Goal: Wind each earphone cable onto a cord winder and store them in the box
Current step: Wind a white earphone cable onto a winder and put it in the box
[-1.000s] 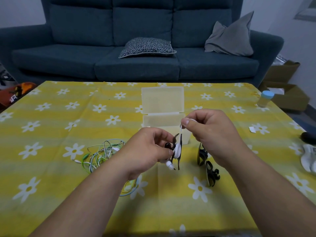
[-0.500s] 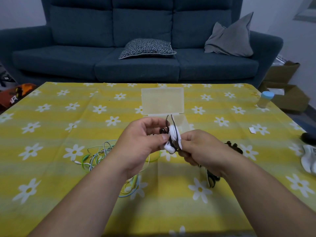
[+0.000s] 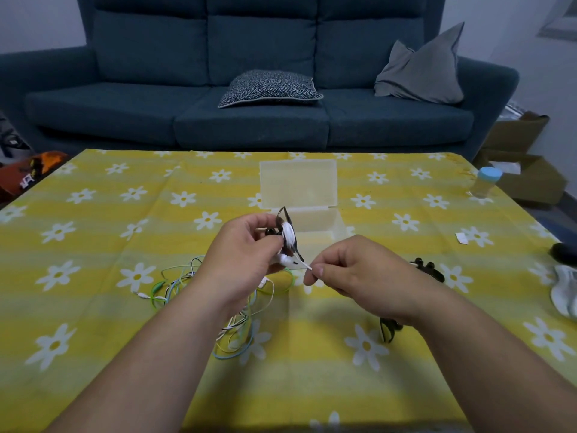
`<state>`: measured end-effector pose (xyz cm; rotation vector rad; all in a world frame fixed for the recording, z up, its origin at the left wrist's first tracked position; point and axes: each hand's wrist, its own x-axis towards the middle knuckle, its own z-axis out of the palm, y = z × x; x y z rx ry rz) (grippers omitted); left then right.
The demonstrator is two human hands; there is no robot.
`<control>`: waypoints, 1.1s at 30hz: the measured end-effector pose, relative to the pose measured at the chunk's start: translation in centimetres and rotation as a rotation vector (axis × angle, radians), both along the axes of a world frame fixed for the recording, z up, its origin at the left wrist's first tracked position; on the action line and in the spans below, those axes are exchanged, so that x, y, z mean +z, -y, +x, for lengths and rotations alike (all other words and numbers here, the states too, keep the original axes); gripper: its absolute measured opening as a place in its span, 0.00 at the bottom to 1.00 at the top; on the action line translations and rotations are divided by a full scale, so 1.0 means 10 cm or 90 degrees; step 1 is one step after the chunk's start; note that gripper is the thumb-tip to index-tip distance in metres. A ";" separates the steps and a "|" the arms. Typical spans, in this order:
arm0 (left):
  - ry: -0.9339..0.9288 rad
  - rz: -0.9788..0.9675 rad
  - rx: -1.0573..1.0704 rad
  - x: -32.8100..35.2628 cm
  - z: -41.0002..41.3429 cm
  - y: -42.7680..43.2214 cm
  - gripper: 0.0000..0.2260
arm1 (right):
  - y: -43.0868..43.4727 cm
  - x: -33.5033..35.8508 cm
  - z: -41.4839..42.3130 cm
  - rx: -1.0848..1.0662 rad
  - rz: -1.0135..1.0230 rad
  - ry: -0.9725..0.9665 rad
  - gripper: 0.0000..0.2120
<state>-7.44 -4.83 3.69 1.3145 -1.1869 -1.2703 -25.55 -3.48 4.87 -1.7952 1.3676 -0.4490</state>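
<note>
Green-white earphone cable tangle (image 3: 187,289) at 9 o'clock on tabletop (image 3: 93,245), left hand (image 3: 246,260) grip curled round black cord winder (image 3: 282,218) wrapped in white cable (image 3: 288,237), open clear plastic box (image 3: 299,182) at 12, right hand (image 3: 352,276) now pulled out to 3 o'clock, grip pinching the cable tail (image 3: 307,266): winding likely nearly done.

A home living room: blue sofa (image 3: 249,89), cushions (image 3: 270,88)

No text is legible; white marks on the orange object (image 3: 34,170) at left are too blurred
</note>
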 end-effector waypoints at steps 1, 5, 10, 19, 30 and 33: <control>0.012 0.002 -0.005 0.00 0.00 -0.01 0.11 | -0.01 0.01 0.01 0.007 -0.008 -0.006 0.12; 0.123 -0.038 -0.040 -0.03 -0.01 -0.02 0.11 | -0.02 0.03 0.06 0.029 -0.052 -0.027 0.10; 0.272 -0.094 -0.100 -0.01 -0.04 -0.05 0.15 | 0.02 0.04 0.04 -0.083 -0.134 0.000 0.08; 0.220 -0.091 -0.155 0.07 -0.10 -0.14 0.17 | 0.05 0.05 0.02 -0.212 -0.066 0.229 0.04; 0.108 -0.025 -0.156 0.01 -0.10 -0.12 0.12 | 0.06 0.04 0.02 -0.224 -0.134 0.210 0.04; 0.084 -0.012 -0.143 -0.01 -0.10 -0.11 0.09 | 0.05 0.04 0.02 -0.211 -0.116 0.234 0.04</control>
